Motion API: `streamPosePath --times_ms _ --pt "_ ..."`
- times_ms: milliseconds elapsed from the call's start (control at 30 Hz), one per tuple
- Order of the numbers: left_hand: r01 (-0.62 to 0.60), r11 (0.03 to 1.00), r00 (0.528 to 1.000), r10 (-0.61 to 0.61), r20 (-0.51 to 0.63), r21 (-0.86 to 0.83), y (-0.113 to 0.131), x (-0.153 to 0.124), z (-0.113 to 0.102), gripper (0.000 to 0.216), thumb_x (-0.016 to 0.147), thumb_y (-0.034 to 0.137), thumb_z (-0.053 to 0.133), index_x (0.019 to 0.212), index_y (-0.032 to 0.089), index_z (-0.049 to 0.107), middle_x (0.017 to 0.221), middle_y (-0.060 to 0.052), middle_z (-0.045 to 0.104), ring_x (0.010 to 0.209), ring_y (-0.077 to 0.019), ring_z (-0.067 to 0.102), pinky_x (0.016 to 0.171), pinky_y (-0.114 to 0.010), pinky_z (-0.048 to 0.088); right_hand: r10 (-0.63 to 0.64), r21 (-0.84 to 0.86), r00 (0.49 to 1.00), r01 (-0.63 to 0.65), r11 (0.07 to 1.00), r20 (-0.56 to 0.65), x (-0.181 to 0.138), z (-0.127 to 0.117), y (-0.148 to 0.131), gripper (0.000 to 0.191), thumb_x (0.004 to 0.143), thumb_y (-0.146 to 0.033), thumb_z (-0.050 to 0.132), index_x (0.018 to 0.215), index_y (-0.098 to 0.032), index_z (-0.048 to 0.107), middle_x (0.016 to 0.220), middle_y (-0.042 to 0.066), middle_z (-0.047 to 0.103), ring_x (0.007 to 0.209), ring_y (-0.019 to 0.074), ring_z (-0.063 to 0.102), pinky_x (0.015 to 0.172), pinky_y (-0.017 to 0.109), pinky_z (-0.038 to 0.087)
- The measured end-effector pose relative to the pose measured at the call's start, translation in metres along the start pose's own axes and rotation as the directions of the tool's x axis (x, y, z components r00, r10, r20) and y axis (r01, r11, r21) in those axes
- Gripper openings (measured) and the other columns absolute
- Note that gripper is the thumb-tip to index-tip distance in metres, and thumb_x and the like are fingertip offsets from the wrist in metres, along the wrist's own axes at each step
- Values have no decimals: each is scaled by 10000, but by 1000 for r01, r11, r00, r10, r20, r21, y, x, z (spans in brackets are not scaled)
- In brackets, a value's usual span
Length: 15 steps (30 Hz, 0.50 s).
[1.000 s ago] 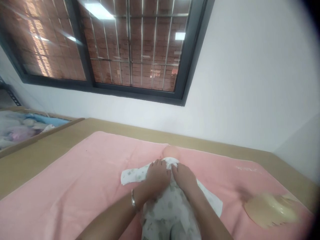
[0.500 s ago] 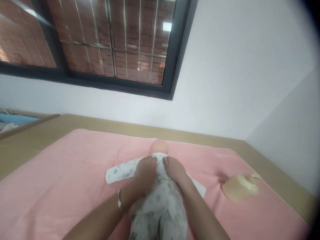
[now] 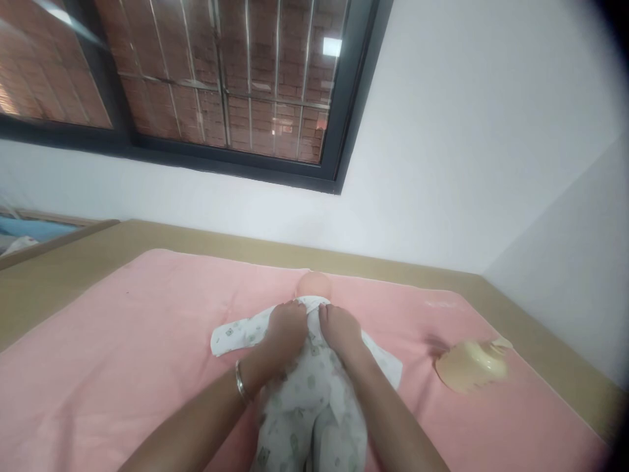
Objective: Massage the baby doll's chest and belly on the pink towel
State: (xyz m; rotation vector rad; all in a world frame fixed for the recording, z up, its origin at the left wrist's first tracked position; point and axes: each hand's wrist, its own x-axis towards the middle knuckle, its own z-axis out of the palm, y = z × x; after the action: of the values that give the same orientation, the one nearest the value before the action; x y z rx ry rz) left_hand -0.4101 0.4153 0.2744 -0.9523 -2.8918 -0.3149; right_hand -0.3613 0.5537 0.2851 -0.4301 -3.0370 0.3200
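A baby doll lies on its back along the middle of a pink sheet [image 3: 147, 328]. Its smooth round head [image 3: 313, 284] shows at the far end, and its face cannot be made out. It wears a white baby outfit [image 3: 309, 387] with small green-grey prints, sleeves spread to both sides. My left hand [image 3: 289, 326], with a silver bangle on the wrist, is closed on the outfit's front just under the neckline. Close beside it, my right hand [image 3: 340, 328] has its fingers curled onto the other side of the neckline. Both hands hide part of the doll's chest.
A glossy cream-yellow rounded object [image 3: 472, 367] with a narrower end lies on the sheet at the right. Beyond the sheet runs a tan table edge [image 3: 236, 242] against a white wall. A dark-framed window [image 3: 221, 160] with bars is above. Something blue [image 3: 37, 227] shows at far left.
Both hands stay at the outfit's neckline, with only slight finger and wrist shifts. The left sleeve has moved a little. The view has shifted slightly.
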Motion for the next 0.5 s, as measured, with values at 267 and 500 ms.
streamPosePath --times_ms 267,500 --pt "115 966 993 -108 40 -230 -17 12 1 382 912 416 327 918 181 628 969 -83 659 871 -239 602 780 -360 443 -160 -36 987 159 987 -25 -23 -13 -5 352 951 -274 307 874 -132 619 890 125 630 872 209 579 734 283 398" --pt "69 934 994 -34 107 -349 -22 12 -5 423 915 487 322 936 217 647 997 -47 669 900 -225 604 792 -330 439 -67 -20 997 67 998 -29 -7 0 -3 487 988 -365 199 942 -120 617 927 140 634 902 229 591 780 321 413"
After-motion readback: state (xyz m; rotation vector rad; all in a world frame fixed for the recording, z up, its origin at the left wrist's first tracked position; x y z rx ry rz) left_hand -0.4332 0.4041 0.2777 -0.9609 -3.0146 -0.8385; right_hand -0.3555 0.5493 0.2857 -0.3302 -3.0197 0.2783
